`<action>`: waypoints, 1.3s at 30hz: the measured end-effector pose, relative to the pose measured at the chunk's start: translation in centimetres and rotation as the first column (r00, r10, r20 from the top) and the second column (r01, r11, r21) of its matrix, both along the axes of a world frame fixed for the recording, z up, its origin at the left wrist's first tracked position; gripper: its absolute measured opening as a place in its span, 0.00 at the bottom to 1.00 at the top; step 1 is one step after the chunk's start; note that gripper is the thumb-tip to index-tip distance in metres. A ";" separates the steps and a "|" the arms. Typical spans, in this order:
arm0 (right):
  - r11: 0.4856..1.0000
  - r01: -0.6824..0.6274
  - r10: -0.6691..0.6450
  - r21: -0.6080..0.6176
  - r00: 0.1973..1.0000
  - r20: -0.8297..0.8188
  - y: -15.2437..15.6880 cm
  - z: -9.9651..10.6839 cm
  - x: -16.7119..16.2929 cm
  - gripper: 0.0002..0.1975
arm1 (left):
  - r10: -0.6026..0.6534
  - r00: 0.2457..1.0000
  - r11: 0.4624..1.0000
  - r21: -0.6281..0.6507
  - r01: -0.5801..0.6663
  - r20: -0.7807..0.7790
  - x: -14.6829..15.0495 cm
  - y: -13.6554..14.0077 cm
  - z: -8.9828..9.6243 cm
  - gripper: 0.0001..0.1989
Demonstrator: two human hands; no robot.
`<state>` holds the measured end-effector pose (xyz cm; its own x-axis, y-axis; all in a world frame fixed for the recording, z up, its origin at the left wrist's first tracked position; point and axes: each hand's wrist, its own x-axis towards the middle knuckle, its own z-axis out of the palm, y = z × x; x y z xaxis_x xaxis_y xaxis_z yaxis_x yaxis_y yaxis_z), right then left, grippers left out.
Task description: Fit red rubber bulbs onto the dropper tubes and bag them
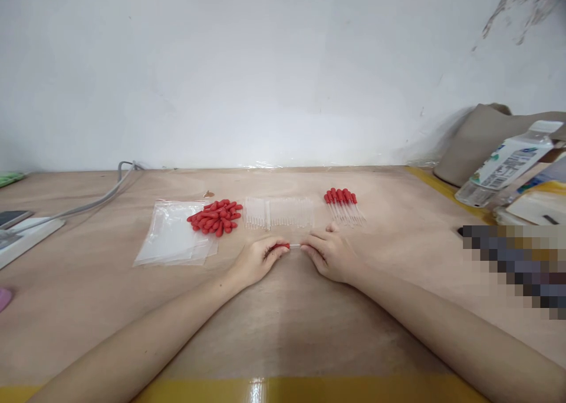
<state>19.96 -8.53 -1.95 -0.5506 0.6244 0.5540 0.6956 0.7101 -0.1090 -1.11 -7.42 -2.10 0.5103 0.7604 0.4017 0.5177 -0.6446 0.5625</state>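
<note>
One bulb (284, 246) in left grip (260, 256)

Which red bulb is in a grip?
The red bulb in the left hand, in line with the clear tube in the right hand; the others lie in the pile or cap the row of tubes.

Red bulb (283, 246), mostly covered by your left hand (262, 259), its exposed end facing right; slender clear tube (295, 246), level, running in line from that end to your right hand (332, 255). Whether tube enters bulb cannot be told.
</note>
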 end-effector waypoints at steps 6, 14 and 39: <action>0.979 -0.070 0.055 -0.189 0.995 -0.082 0.3 -0.2 -0.6 0.13 | -0.054 0.998 0.992 0.117 0.056 -0.016 0.2 0.0 -0.1 0.08; 0.906 -0.123 0.033 -0.405 0.974 -0.222 0.7 0.4 0.2 0.09 | -0.004 0.999 1.000 0.018 0.003 0.047 0.0 0.1 0.2 0.09; 0.944 -0.055 0.034 -0.324 0.997 -0.069 0.6 -0.3 0.9 0.18 | 0.052 0.993 0.996 -0.075 -0.044 0.104 -0.8 0.5 -0.6 0.09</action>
